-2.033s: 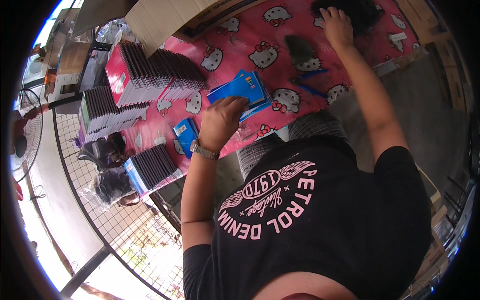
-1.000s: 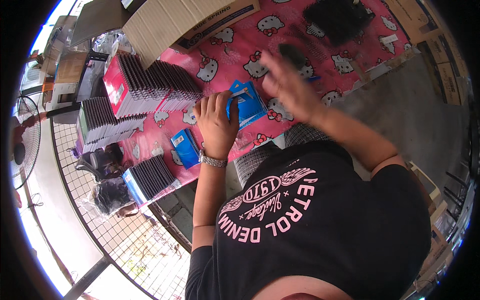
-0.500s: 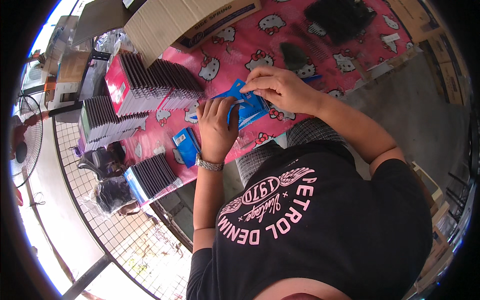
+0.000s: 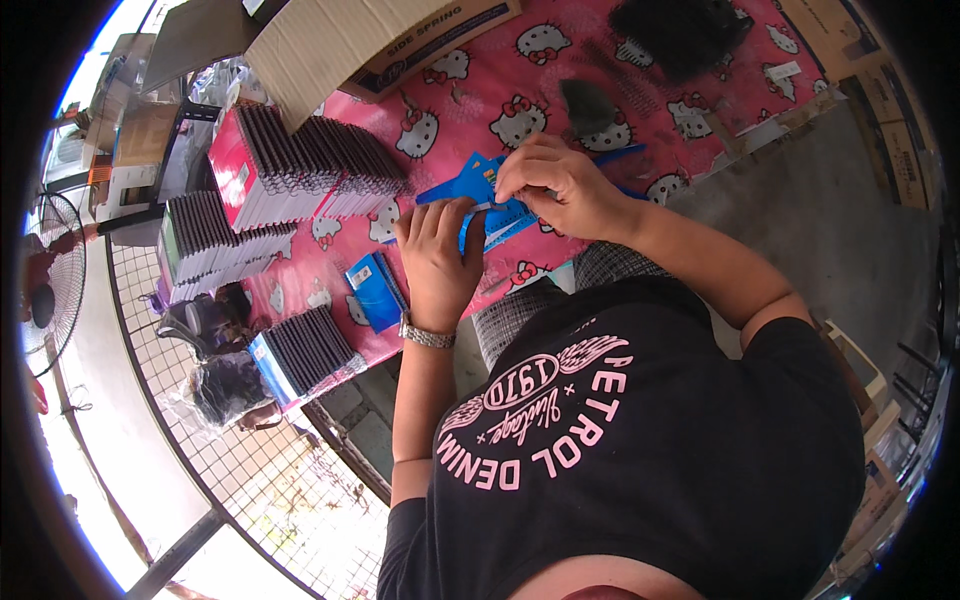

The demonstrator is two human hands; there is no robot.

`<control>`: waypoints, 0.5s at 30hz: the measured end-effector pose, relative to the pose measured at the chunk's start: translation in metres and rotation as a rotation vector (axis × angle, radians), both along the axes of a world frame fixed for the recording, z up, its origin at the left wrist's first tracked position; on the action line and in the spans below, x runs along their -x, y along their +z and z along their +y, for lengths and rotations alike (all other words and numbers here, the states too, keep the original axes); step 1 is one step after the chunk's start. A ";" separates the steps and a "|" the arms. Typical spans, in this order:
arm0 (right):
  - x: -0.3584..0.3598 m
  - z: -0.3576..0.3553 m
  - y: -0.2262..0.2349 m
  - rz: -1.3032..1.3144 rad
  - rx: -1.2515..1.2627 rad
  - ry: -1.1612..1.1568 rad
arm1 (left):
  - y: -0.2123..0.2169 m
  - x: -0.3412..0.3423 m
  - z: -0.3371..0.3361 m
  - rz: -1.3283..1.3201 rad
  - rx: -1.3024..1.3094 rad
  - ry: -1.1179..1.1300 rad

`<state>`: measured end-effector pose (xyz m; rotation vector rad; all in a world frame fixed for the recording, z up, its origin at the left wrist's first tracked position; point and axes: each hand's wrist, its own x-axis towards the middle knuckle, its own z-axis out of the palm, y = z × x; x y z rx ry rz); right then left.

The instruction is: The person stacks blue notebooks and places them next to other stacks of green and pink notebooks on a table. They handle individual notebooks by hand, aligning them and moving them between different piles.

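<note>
A blue notebook (image 4: 487, 229) with punched holes along its edge lies tilted on the table in front of me, a blue cover (image 4: 474, 182) just behind it. My left hand (image 4: 436, 245), a metal watch on its wrist, curls its fingers over the notebook's left end. Close beside it, my right hand (image 4: 560, 185) is closed in a pinch at the holed edge. A small pale strip shows between the two hands, but what the right fingertips hold is hidden. To the left of my left hand rests a finished-looking blue spiral notebook (image 4: 376, 291).
Stacks of pink spiral notebooks (image 4: 300, 170), green-covered ones (image 4: 222, 245) and blue ones (image 4: 305, 352) line the table's left side. A cardboard box (image 4: 430, 45) stands at the back. Loose black wire coils (image 4: 680, 35) lie at the back right on the pink tablecloth (image 4: 735, 110).
My right hand has shifted slightly right and its fingers have drawn in to a tighter pinch. My left hand has moved a little right. More blue shows beyond my right hand.
</note>
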<state>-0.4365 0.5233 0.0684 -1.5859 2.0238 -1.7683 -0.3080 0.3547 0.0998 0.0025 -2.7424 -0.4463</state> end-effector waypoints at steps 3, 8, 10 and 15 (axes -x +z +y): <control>-0.002 -0.005 0.003 -0.111 0.050 0.064 | 0.001 0.000 0.001 0.005 0.019 -0.009; 0.009 0.001 0.017 0.107 -0.033 0.106 | 0.000 0.003 0.004 0.005 0.007 -0.019; 0.009 0.001 0.016 -0.082 -0.055 0.160 | 0.000 0.004 0.004 0.002 0.009 -0.012; 0.005 0.002 0.010 -0.023 -0.024 0.154 | 0.000 0.002 0.006 0.005 0.005 0.015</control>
